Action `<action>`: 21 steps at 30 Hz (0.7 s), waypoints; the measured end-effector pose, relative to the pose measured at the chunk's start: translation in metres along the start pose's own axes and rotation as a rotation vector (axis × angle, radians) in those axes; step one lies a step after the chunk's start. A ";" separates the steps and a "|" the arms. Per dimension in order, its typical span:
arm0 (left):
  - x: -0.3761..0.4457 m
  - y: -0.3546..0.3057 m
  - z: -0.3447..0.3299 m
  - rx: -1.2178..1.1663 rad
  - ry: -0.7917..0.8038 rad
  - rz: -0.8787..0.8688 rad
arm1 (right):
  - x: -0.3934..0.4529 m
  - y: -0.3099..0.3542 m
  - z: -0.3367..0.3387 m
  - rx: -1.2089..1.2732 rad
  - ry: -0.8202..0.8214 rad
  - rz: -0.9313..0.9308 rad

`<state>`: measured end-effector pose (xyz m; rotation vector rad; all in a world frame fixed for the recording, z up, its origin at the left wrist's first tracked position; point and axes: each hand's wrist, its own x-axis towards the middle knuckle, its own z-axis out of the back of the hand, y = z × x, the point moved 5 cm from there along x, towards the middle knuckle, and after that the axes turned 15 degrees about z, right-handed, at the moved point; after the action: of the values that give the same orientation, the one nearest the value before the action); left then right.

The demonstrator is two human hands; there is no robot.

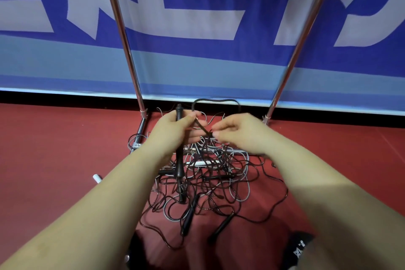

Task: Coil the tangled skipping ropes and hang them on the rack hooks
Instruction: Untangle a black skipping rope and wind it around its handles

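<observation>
A tangle of thin black and white skipping ropes [210, 184] lies on the red floor between the feet of a metal rack. My left hand [175, 129] grips an upright black rope handle [179, 114], with a second handle [180, 166] hanging below it. My right hand [238, 131] pinches a black cord [202, 128] that runs up to my left hand. Two more black handles [189, 218] [222, 227] lie loose at the near edge of the tangle. The rack's hooks are out of view.
The rack's two chrome uprights [122, 35] [304, 35] rise in front of a blue and white banner [197, 17]. Its base bars [140, 131] rest on the floor. A white handle [96, 177] lies at the left. A black shoe [298, 247] shows bottom right.
</observation>
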<state>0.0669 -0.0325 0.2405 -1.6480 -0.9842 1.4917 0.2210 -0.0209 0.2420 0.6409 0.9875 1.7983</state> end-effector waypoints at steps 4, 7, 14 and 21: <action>-0.004 -0.008 0.002 -0.188 0.035 0.015 | -0.001 0.001 -0.016 -0.199 0.135 0.081; -0.005 -0.009 0.002 -0.218 0.050 0.015 | 0.002 0.004 -0.013 -0.134 0.039 0.127; -0.007 -0.011 0.000 -0.280 0.101 0.014 | 0.004 0.005 -0.011 -0.083 -0.082 0.131; -0.001 -0.008 0.006 -0.187 0.073 -0.009 | 0.003 0.014 -0.003 -0.082 -0.113 0.144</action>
<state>0.0604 -0.0293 0.2474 -1.8130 -1.1173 1.3575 0.2107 -0.0224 0.2520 0.7704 0.8047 1.8954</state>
